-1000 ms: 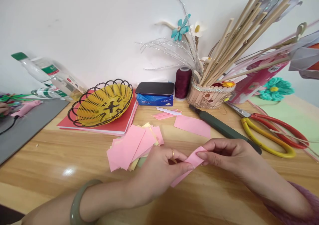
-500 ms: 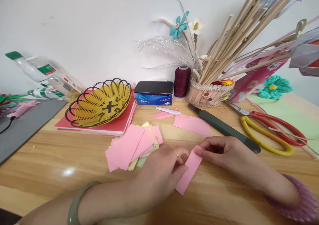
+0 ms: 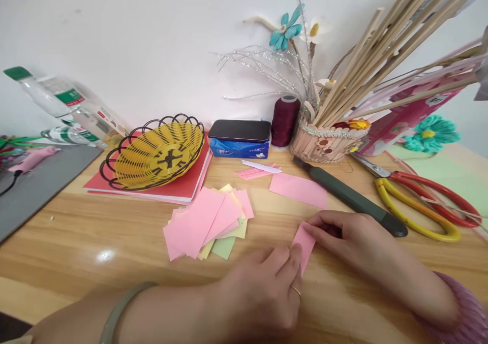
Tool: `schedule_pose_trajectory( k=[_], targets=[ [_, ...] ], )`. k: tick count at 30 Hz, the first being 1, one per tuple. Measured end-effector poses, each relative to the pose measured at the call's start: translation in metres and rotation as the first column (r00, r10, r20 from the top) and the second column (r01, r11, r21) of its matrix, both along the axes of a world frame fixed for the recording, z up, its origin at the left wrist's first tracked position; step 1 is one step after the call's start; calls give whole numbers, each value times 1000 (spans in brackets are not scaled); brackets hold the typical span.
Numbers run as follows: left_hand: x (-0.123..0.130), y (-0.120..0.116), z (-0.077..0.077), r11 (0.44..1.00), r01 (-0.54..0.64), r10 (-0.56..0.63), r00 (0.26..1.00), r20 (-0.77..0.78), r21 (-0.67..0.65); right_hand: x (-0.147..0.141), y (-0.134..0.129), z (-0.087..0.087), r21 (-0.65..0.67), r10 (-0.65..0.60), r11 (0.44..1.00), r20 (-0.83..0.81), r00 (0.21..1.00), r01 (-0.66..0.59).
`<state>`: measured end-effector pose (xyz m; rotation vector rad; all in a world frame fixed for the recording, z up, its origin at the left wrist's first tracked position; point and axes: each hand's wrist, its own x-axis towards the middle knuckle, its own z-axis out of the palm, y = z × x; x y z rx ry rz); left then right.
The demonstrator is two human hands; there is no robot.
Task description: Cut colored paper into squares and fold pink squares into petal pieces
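A narrow pink paper strip (image 3: 305,247) lies slanted at the front middle of the table. My right hand (image 3: 348,240) pinches its upper end between thumb and fingers. My left hand (image 3: 267,283), wearing a gold ring, presses its fingers on the strip's left edge and covers the lower part. To the left is a loose pile of pink, yellow and green paper pieces (image 3: 206,217). Behind my hands lie a flat pink paper piece (image 3: 299,189) and a few thin folded strips (image 3: 259,169).
A dark green cutter (image 3: 351,196) and red-and-yellow scissors (image 3: 415,201) lie on the right. A yellow basket (image 3: 163,156) rests on red paper. Behind stand a phone (image 3: 240,130) on a tissue pack, a thread spool (image 3: 285,120) and a stick-filled holder (image 3: 324,143). Bottles lean at far left.
My left hand has moved down and right along the strip, now covering its lower end. My right hand still pinches the upper end. The view has shifted slightly.
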<state>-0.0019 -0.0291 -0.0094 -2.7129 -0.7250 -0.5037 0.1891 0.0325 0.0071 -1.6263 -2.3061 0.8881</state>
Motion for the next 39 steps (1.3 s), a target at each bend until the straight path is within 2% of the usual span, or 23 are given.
schedule_pose_trajectory(
  k=[3,7,12,20,27,34,39],
  targets=[
    [1,-2,1,1000,11,-10,999,-36,19,-1,0,-1,31,-4,1000,11,1000,4],
    [3,-3,0,999,0,-1,1000,21,53,-1,1,-1,69,8,998,25,1000,-10],
    [2,-1,0,1000,2,-3,999,47,10,-1,1,-3,136,22,990,46,999,-28],
    [5,0,-5,998,-23,18,995,97,51,0,6,-6,120,18,992,99,995,-30],
    [3,-3,-6,999,-1,0,1000,26,46,0,12,-4,64,45,997,127,991,-53],
    [5,-3,-7,998,-21,15,995,96,62,1,14,-3,18,74,997,156,985,-78],
    [6,-4,-9,998,-34,27,992,126,58,0,14,-2,39,75,996,184,980,-84]
  ],
)
